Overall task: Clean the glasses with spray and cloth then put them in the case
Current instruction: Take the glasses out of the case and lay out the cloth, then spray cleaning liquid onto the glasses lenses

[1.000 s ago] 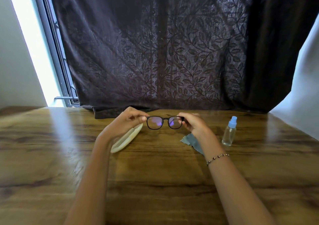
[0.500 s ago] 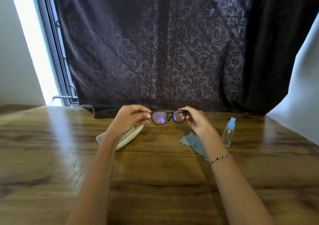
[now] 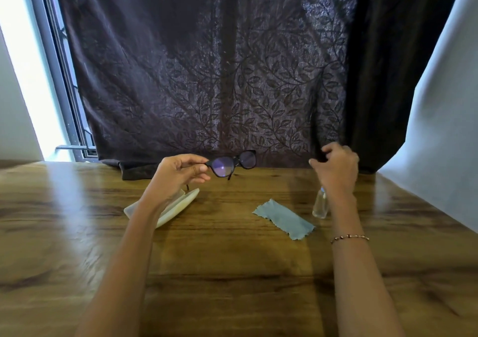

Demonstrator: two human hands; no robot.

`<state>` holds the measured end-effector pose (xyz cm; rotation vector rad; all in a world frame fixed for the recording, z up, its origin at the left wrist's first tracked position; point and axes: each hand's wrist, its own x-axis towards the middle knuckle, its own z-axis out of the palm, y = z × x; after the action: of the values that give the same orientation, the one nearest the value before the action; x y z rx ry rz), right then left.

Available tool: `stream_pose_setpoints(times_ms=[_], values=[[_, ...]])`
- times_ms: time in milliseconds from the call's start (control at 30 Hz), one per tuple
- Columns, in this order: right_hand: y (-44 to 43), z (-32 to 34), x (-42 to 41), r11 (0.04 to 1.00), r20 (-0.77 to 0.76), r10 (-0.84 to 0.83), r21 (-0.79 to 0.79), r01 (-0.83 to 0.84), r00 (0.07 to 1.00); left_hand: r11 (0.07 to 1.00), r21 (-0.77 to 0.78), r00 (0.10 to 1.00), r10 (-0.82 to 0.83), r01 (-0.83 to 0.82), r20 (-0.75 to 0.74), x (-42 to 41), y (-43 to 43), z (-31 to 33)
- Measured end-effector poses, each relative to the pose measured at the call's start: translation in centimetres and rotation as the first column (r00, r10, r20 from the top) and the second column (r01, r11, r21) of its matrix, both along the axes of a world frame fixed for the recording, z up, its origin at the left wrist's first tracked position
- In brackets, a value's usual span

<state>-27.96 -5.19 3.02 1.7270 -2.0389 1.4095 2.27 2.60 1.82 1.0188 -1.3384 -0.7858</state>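
Note:
My left hand (image 3: 178, 174) pinches the left end of the black-framed glasses (image 3: 232, 164) and holds them in the air above the table's far side. Under my left wrist lies the cream glasses case (image 3: 178, 206), open. A light blue cloth (image 3: 284, 219) lies flat on the wood to the right of centre. My right hand (image 3: 336, 168) hovers with loosely curled fingers over the clear spray bottle (image 3: 320, 205), hiding its cap; nothing is in that hand.
The wooden table (image 3: 232, 272) fills the lower half of the view. A dark leaf-patterned curtain (image 3: 219, 78) hangs along its far edge, its hem resting on the wood. A window frame (image 3: 64, 91) stands at the left, a pale wall (image 3: 439, 130) at the right.
My right hand has let go of the glasses and moved right, above the spray bottle. The left hand alone now holds the glasses, which have tilted.

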Motion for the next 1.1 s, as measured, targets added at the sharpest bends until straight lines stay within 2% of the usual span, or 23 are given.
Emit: stream_pose_setpoints(times_ms=[67, 133, 200, 267, 367, 467, 500, 567, 633, 700, 800, 867, 967, 1100], values=[[0.2, 0.3, -2.0, 0.975, 0.028, 0.003, 0.223, -0.009, 1.000, 1.000, -0.008, 1.000, 0.010, -0.010, -0.022, -0.1, -0.2, 0.0], [0.1, 0.2, -3.3, 0.887, 0.103, 0.057, 0.452, -0.098, 0.993, 1.000, -0.011, 0.999, 0.012, -0.013, -0.034, -0.3, -0.2, 0.0], [-0.3, -0.2, -3.8, 0.801, 0.156, 0.117, 0.569, -0.186, 0.981, 1.000, -0.013, 0.999, 0.021, -0.021, -0.041, -0.5, -0.4, -0.2], [-0.8, -0.7, -3.9, 0.758, 0.167, 0.144, 0.615, -0.217, 0.975, 0.999, -0.008, 0.998, 0.043, -0.043, -0.041, -0.4, -0.5, -0.3], [-1.6, -1.4, -3.9, 0.717, 0.100, 0.142, 0.675, -0.172, 0.985, 0.998, -0.003, 0.997, 0.064, -0.064, -0.044, -0.2, -0.6, -0.5], [-1.1, -1.5, -3.5, 0.757, 0.079, 0.109, 0.639, -0.135, 0.991, 0.997, -0.012, 0.996, 0.079, -0.079, -0.047, -0.1, -0.7, -0.6], [-0.9, -1.5, -3.4, 0.788, 0.124, 0.115, 0.593, -0.167, 0.986, 0.997, -0.016, 0.996, 0.079, -0.080, -0.046, 0.0, -0.8, -0.7], [-0.3, -1.2, -2.7, 0.848, 0.320, 0.172, 0.434, -0.305, 0.932, 0.996, -0.029, 0.996, 0.079, -0.080, -0.050, -0.1, -0.8, -0.8], [0.1, -0.6, -1.6, 0.853, 0.525, 0.308, 0.217, -0.474, 0.794, 0.995, -0.040, 0.995, 0.086, -0.088, -0.060, -0.3, -0.9, -0.8], [0.7, 0.1, 0.1, 0.779, 0.677, 0.481, -0.038, -0.626, 0.557, 0.992, -0.048, 0.991, 0.109, -0.113, -0.082, -0.3, -1.1, -0.9], [1.4, 1.3, 3.3, 0.607, 0.750, 0.644, -0.378, -0.699, 0.154, 0.985, -0.073, 0.982, 0.151, -0.159, -0.112, 0.3, -1.2, -1.1], [1.7, 1.8, 5.3, 0.518, 0.730, 0.682, -0.519, -0.680, -0.039, 0.979, -0.096, 0.974, 0.163, -0.179, -0.157, 0.9, -1.2, -1.1], [2.3, 1.9, 8.1, 0.447, 0.707, 0.689, -0.590, -0.672, -0.162, 0.965, -0.115, 0.958, 0.211, -0.236, -0.192, 1.5, -1.2, -1.2], [3.5, 1.6, 11.1, 0.432, 0.763, 0.591, -0.574, -0.696, -0.262, 0.949, -0.129, 0.952, 0.269, -0.288, -0.147, 1.0, -1.7, -1.5]])
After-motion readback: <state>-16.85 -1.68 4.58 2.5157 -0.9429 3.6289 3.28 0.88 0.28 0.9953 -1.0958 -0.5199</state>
